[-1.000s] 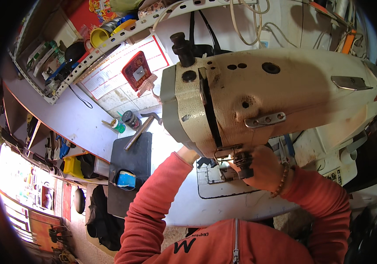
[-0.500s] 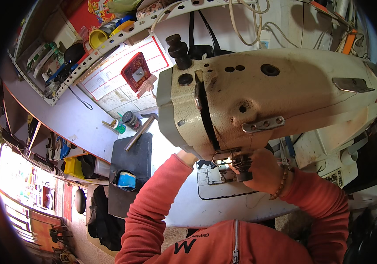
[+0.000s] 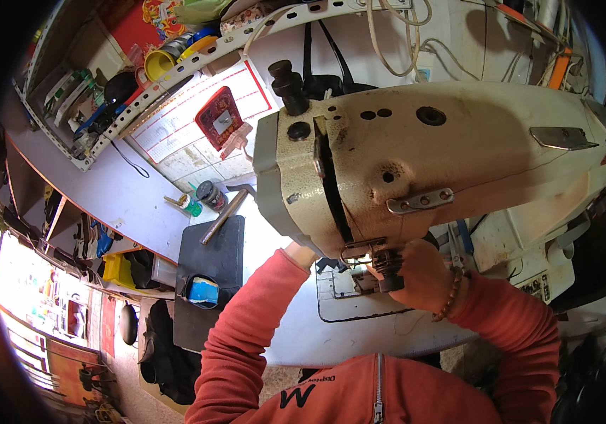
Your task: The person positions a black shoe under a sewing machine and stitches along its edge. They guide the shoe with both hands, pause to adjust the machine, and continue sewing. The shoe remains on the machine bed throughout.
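Observation:
A large cream sewing machine (image 3: 416, 148) fills the middle and right of the view, its head end over the white table (image 3: 296, 339). My right hand (image 3: 423, 275), with a beaded bracelet at the wrist, is beside the dark tension knob (image 3: 390, 268) at the front of the machine head. Its fingers are hidden behind the knob and the machine. My left hand (image 3: 301, 254) reaches under the machine head from the left; just the wrist edge shows. Between the hands lies the metal needle plate (image 3: 349, 286), with a small black piece (image 3: 331, 265) near it.
Left of the machine, a black board (image 3: 211, 247) carries a hammer (image 3: 224, 215) and a round holder with a blue item (image 3: 202, 290). Small jars (image 3: 211, 196) stand behind it. Scissors (image 3: 455, 247) lie right of my right hand. A perforated metal shelf (image 3: 175, 74) runs above.
Both hands stay in nearly the same place. My right hand and forearm have shifted very slightly; nothing else has visibly moved.

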### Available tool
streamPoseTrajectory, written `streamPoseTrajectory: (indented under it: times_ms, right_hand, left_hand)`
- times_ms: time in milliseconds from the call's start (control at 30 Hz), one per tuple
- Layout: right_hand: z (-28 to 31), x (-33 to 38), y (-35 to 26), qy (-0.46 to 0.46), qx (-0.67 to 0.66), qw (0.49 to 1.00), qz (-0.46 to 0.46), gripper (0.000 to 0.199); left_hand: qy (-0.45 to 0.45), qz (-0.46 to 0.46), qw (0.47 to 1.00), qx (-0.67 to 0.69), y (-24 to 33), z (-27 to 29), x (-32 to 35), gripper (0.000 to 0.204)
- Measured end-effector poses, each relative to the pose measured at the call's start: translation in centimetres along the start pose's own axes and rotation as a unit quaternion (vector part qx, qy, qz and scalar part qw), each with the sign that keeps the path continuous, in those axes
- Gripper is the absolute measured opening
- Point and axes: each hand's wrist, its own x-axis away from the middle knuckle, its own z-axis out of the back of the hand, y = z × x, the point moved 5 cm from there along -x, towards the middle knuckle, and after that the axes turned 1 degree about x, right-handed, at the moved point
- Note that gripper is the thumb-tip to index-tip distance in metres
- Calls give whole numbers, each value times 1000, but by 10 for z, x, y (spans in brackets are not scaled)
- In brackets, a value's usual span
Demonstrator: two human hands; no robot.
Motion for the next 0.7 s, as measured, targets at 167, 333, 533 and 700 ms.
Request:
streamPoseTrajectory:
  times_ms: [167,333,533,700]
  right_hand:
    - [-1,1,1,2,-2,1000,-10,11]
    - [-1,0,1,15,11,1000,-6,11]
    - [0,1,1,16,-7,1000,-12,12]
    - [1,-1,1,17,4,1000,-12,12]
  left_hand:
    - [0,-3,1000,6,0,1,1,71]
    - [-1,-5,1000,12,1,0,4,72]
    - [-3,-8,1000,17,5,-4,3,73]
    - [10,-5,1000,11,-1,4,9,74]
